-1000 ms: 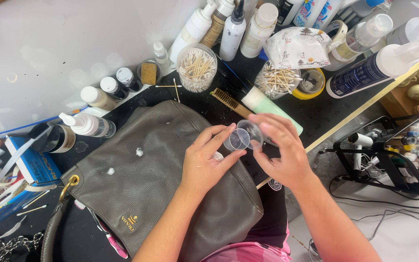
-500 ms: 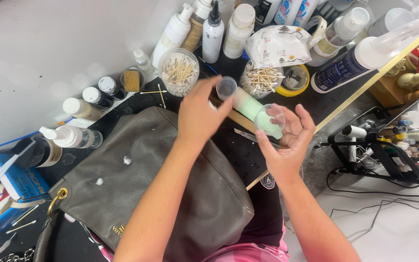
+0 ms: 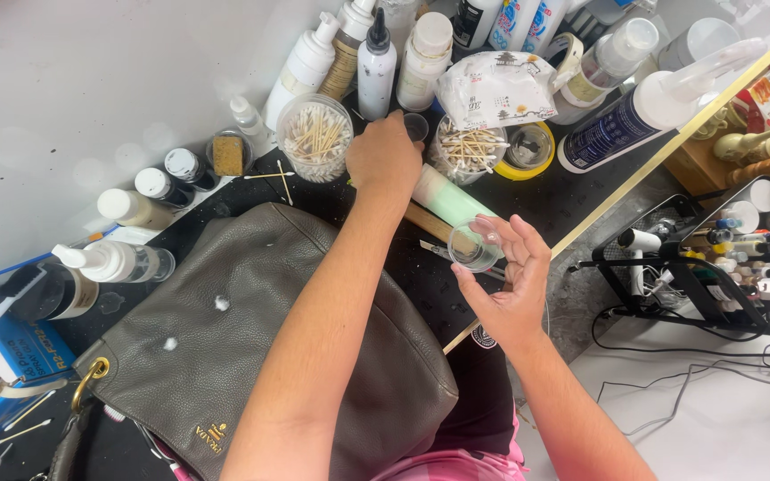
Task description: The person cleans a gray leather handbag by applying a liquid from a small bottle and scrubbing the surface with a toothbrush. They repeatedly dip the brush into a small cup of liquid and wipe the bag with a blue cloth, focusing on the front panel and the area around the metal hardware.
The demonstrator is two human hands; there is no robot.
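1. 2 bare forearms in view, no sleeves reaching the wrists or elbows on either side.
2. Left hand (image 3: pixel 385 160): no rings, no watch, no bracelet visible on the back of the hand or wrist; no glove.
3. Right hand (image 3: pixel 503 287): palm side showing, fingers bare, no rings or bands seen; no glove. Nails look short and unpainted where they show.
4. Clothing at the bottom edge: a pink garment (image 3: pixel 456 465) with a fine lighter pattern, partly hidden by the arms.
5. Above it a black garment (image 3: pixel 483 392), plain, bearing 1 small round white emblem near the right wrist.
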